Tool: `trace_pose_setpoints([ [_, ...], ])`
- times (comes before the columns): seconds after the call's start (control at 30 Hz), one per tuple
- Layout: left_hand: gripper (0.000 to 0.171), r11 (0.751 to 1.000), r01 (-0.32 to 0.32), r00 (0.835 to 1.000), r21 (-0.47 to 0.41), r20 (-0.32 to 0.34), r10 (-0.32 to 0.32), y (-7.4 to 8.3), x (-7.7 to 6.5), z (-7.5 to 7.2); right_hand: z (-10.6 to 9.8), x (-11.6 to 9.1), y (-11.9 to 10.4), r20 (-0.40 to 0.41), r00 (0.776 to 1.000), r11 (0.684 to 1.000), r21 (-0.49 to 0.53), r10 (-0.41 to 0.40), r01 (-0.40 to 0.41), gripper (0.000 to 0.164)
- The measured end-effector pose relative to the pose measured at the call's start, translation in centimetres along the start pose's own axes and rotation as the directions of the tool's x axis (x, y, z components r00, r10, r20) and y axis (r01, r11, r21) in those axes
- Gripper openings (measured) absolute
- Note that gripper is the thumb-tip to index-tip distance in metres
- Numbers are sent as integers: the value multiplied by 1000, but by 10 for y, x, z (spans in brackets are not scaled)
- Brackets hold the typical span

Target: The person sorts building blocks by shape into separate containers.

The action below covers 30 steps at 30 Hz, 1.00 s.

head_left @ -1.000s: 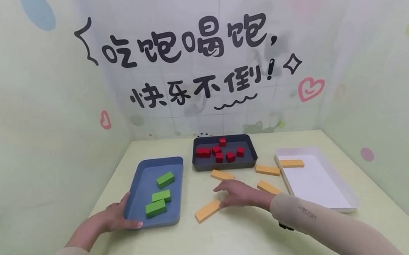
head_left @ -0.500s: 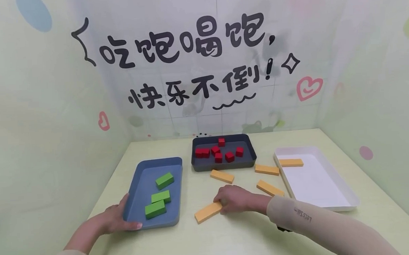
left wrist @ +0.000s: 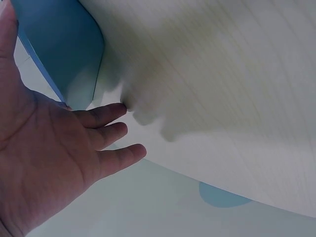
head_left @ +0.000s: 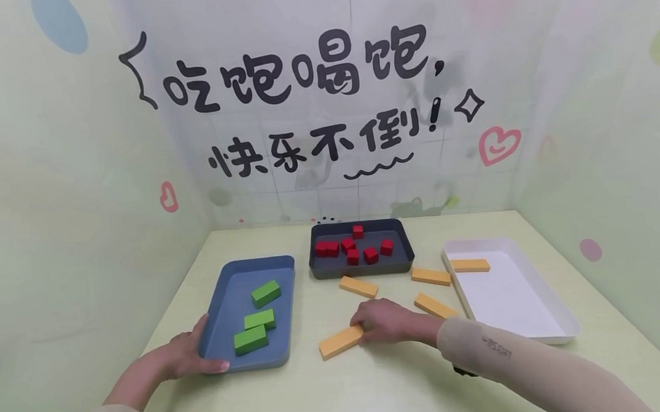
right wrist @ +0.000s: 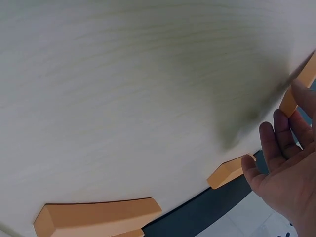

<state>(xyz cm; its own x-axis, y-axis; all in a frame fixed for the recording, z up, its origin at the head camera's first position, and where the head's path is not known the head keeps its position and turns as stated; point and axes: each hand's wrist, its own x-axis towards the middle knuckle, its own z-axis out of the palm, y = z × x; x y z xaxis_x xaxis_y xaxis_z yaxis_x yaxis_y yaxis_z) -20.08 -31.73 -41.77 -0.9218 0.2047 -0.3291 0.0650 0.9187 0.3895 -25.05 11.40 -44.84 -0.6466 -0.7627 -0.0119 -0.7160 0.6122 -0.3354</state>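
Note:
In the head view my right hand (head_left: 385,321) pinches the right end of an orange rectangular block (head_left: 340,342), between thumb and fingers. The right wrist view shows that end of the block by the fingertips, its far part cut off by the frame edge. On the left, my left hand (head_left: 184,355) rests against the near left corner of a blue tray (head_left: 229,302), the thumb along its front edge. Several of its fingers (left wrist: 121,157) stretch out straight in the left wrist view. Three green blocks (head_left: 250,340) lie inside the blue tray.
A dark grey tray (head_left: 360,270) with several red cubes (head_left: 370,255) stands at the back. To the right is a white tray (head_left: 511,302) holding one orange block (head_left: 471,265). Between the trays lie three loose orange blocks (head_left: 358,286) on the pale table.
My right hand has lowered, closed its fingers on the near orange block and shifted it slightly right. The left hand stays at the blue tray.

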Motion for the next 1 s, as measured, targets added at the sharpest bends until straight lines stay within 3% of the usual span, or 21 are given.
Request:
trace_pose_setpoints([
  [0.3,126,1000,5,1000,-1,-1,-5,-2,0,2,-19,-11,4,-28,999,1000,12,16,-16,30],
  [0.6,127,1000,3,1000,-7,-1,-3,-1,-1,3,-57,-36,26,-138,988,991,117,75,-59,33],
  [0.8,126,1000,7,1000,5,0,-7,0,-1,1,-85,-66,57,-270,950,981,161,154,-113,34],
  [1.0,126,1000,-2,1000,28,4,2,2,-1,0,-110,-105,98,-339,892,953,150,300,-264,35],
])
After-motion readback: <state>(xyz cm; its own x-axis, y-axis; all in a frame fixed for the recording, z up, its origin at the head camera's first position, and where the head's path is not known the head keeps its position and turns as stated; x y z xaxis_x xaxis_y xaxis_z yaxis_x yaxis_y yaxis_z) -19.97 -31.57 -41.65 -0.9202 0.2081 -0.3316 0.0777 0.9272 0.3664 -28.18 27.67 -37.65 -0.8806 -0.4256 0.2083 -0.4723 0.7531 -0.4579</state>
